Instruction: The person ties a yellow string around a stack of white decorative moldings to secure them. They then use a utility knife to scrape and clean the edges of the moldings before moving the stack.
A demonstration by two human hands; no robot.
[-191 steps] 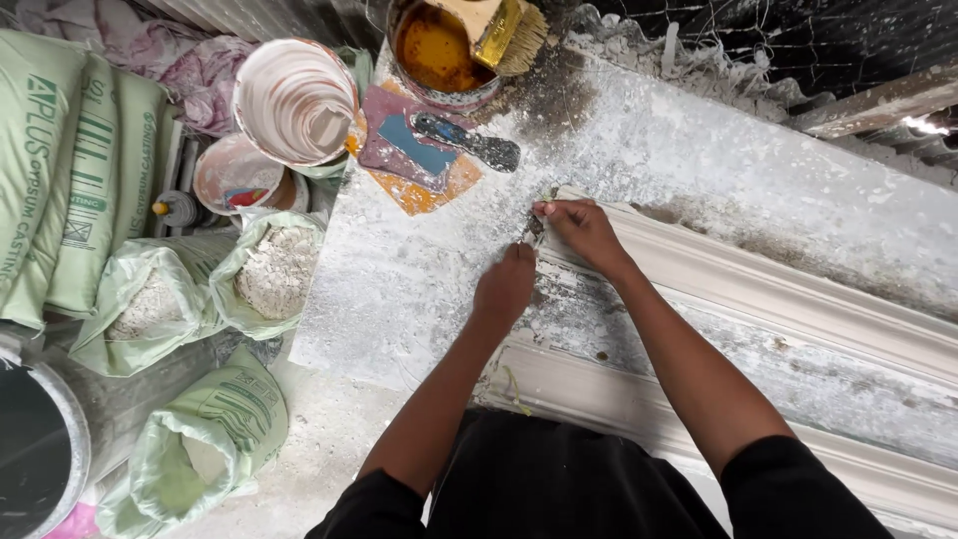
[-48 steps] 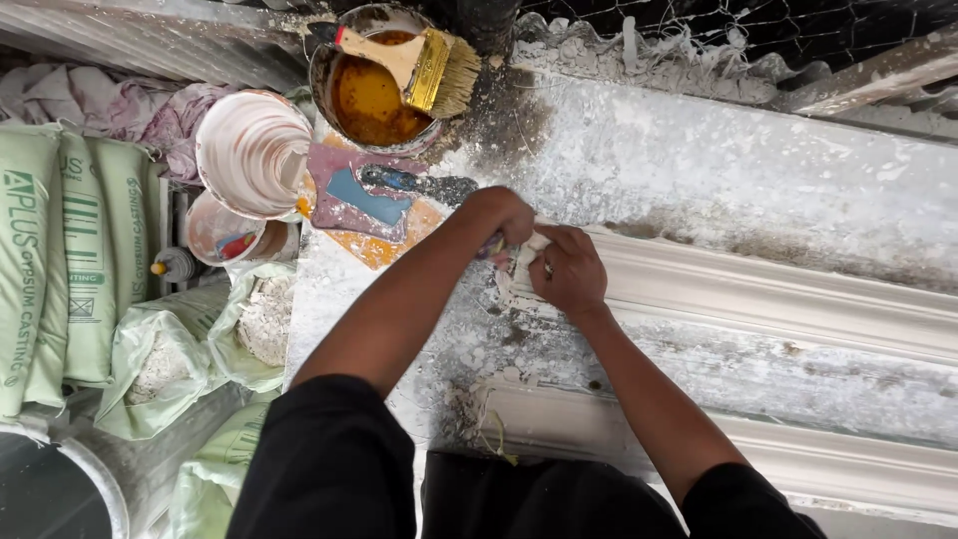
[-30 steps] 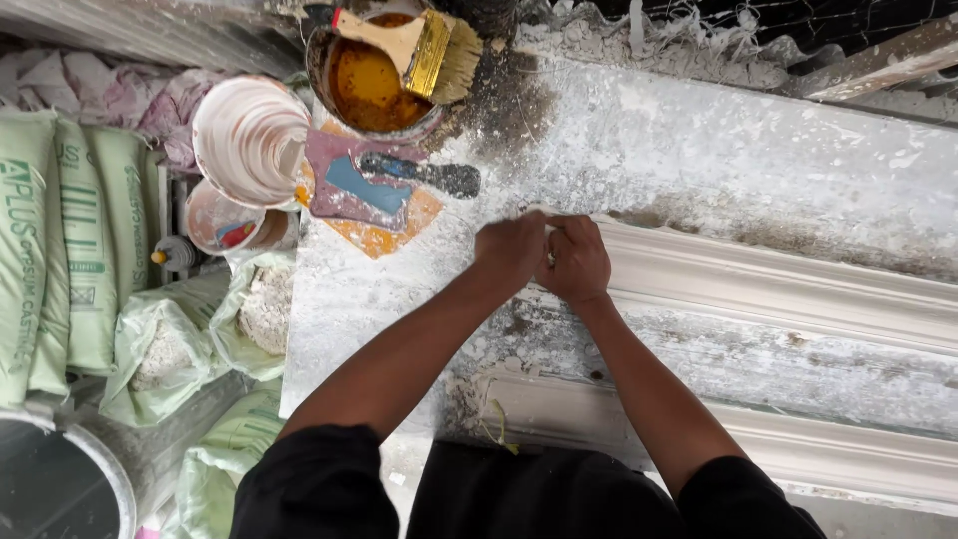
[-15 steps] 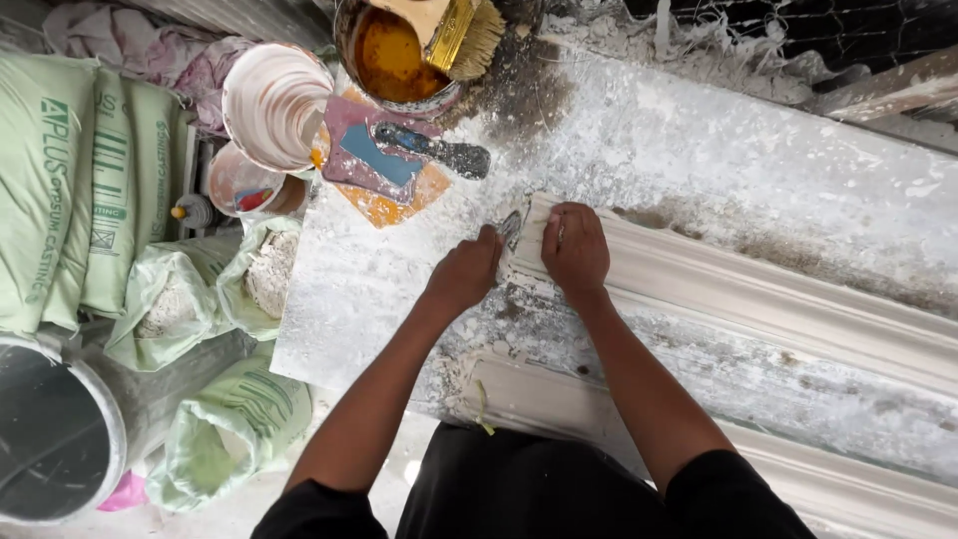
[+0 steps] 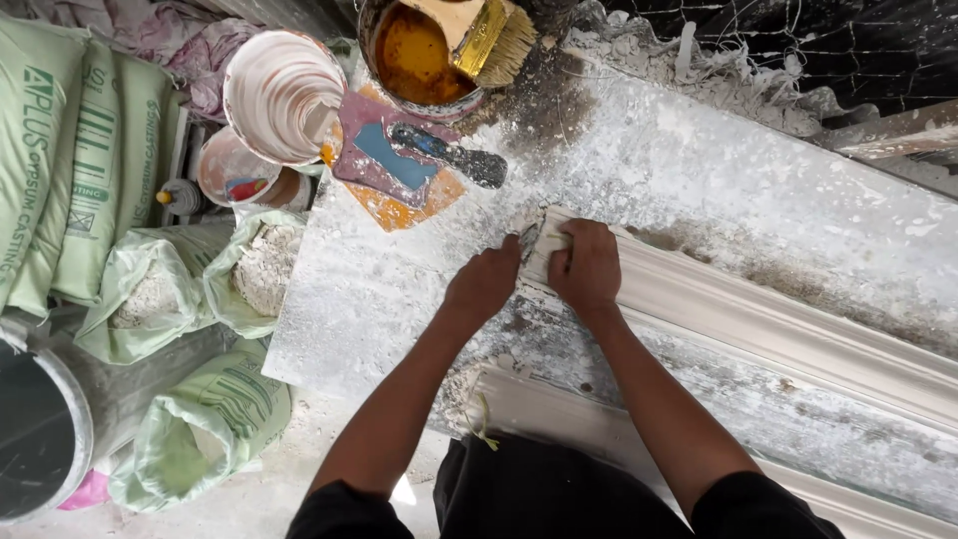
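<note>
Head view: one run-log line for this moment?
left hand: small blade at moulding end | right hand: pressing plaster moulding end | bench: dusty

A long moulding [image 5: 798, 334] ran from the frame's centre toward the lower right on the slab [image 5: 699, 170]. Both hands sat at its upper-left end, the left hand [image 5: 486, 284] left of the right hand [image 5: 587, 268]. Above them lay a scraper [image 5: 449, 157]; higher still stood a bucket [image 5: 419, 55] holding a brush [image 5: 489, 35]. Sacks [image 5: 70, 170] filled the left edge.
</note>
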